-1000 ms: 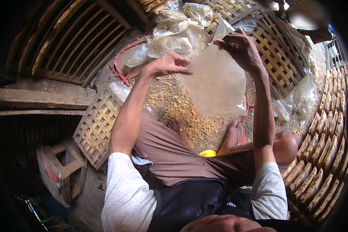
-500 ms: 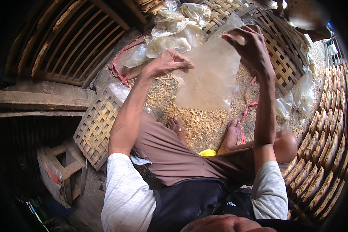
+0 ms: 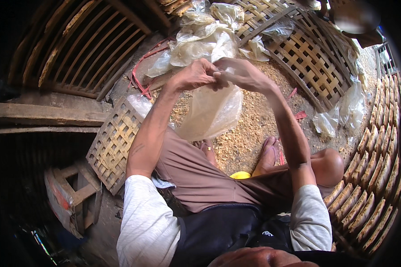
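Observation:
A thin, cloudy plastic sheet (image 3: 210,113) hangs in loose folds over the crumb-strewn ground. My left hand (image 3: 195,74) pinches its upper edge between thumb and fingers. Right beside it, fingertips meeting the left's, my right hand (image 3: 243,75) is closed on the gathered edge; slight blur softens its fingers. The exact spot of each pinch is partly hidden where the hands meet. Beyond them lies a heap of crumpled clear plastic (image 3: 200,38).
Woven bamboo panels (image 3: 316,62) lean at the far right, and a smaller one (image 3: 113,147) stands at the left by a wooden stool (image 3: 75,191). Slatted racks (image 3: 370,178) rise at the right. Red string (image 3: 138,66) and a yellow object (image 3: 240,175) lie on the floor.
My right hand has come left and nearer, down to my left hand. The plastic sheet, earlier stretched between the two, now hangs folded from both together.

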The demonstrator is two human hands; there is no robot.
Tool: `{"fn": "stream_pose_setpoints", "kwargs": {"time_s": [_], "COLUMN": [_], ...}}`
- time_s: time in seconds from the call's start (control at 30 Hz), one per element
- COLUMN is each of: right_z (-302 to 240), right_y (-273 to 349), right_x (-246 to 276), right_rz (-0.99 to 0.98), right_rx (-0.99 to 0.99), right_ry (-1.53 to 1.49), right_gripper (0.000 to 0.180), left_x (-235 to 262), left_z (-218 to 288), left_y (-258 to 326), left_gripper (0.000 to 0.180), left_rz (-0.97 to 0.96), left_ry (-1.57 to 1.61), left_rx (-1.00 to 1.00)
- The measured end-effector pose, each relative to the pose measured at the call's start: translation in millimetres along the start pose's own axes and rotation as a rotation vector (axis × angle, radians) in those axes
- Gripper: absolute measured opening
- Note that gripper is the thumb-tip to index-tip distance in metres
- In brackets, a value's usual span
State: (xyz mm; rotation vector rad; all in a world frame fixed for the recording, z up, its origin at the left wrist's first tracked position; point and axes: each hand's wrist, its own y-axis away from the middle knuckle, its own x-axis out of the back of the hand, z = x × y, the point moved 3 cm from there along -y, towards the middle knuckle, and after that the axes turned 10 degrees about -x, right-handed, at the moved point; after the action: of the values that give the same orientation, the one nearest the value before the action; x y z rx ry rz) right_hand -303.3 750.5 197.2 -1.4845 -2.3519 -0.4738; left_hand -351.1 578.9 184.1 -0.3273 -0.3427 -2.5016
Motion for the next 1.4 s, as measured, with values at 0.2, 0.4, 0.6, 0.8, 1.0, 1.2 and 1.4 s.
{"fn": "stream_pose_setpoints", "kwargs": {"time_s": [0.2, 0.4, 0.6, 0.8, 1.0, 1.2, 1.4], "right_z": [17, 17, 2, 26, 18, 17, 19], "right_y": [-2, -5, -3, 2, 7, 7, 9], "right_x": [24, 24, 3, 56, 50, 62, 54], "right_rz": [0.18, 0.195, 0.041, 0.303, 0.303, 0.309, 0.272], "right_rx": [0.183, 0.15, -0.081, 0.165, 0.092, 0.042, -0.014], "right_ry": [0.111, -0.026, 0.004, 0.2, 0.059, 0.103, 0.103], "right_gripper": [0.022, 0.056, 0.047, 0.043, 0.042, 0.043, 0.041], "left_x": [6, 7, 2, 31, 23, 39, 8], "left_z": [10, 4, 7, 7, 11, -13, 15], "left_y": [5, 0, 2, 19, 16, 19, 9], "left_gripper": [0.02, 0.019, 0.017, 0.024, 0.026, 0.024, 0.025], "left_rz": [0.02, 0.052, 0.03, 0.095, 0.158, 0.023, 0.232], "left_ry": [-0.029, 0.051, 0.013, 0.063, 0.146, -0.093, -0.351], "left_rx": [-0.011, -0.104, -0.045, -0.066, -0.048, 0.061, 0.021]}}
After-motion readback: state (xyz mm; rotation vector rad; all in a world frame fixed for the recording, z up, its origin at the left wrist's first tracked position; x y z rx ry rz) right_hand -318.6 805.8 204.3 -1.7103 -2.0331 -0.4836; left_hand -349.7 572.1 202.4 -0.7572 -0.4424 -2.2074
